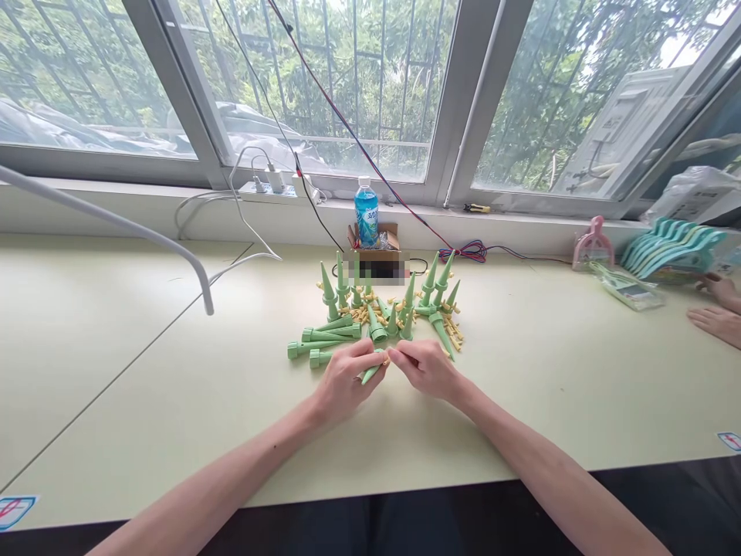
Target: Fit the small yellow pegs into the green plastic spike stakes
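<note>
Close to the middle of the table, my left hand is closed around a green plant watering spike, its pointed end angled down toward me. My right hand pinches at a small yellow valve piece against the spike; the fingertips of both hands meet there and partly hide it. Just beyond the hands, several green spikes stand upright, such as one at the left. Other spikes lie flat with their capped ends toward the left. Loose yellow valve pieces are heaped among them.
Behind the spikes is a small cardboard box with a blue drink bottle. Coiled red-blue wire, a pink dustpan and teal hangers sit farther right. Another person's hand rests at the right edge. A white tube crosses the left.
</note>
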Available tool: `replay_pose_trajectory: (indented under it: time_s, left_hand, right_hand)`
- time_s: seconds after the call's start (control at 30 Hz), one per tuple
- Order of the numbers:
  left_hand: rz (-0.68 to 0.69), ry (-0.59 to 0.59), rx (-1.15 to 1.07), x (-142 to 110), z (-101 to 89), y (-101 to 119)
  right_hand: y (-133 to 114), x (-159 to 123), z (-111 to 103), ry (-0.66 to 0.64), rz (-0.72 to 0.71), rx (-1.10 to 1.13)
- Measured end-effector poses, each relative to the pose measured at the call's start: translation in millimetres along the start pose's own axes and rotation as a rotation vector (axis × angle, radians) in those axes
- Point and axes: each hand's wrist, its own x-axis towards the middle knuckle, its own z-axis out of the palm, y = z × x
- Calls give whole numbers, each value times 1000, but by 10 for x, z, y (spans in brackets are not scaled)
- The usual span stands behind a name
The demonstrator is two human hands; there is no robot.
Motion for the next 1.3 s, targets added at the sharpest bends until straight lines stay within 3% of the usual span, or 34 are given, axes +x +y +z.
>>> replay_pose_trajectory:
  time_s: [0.17, 0.47, 0.9, 1.3]
  left_hand:
    - [7, 20, 11, 8, 7, 3]
    - [-195, 43, -97, 17, 44, 1]
    - [10, 104, -90, 42, 7, -29]
    - [20, 80, -107, 59, -11, 3]
  right_hand:
    - [2, 0, 3, 16, 18, -4]
    - [28, 2, 1, 132, 38, 14]
    - [0, 4, -12, 181, 15, -48]
    - [22, -23, 6, 177, -15, -48]
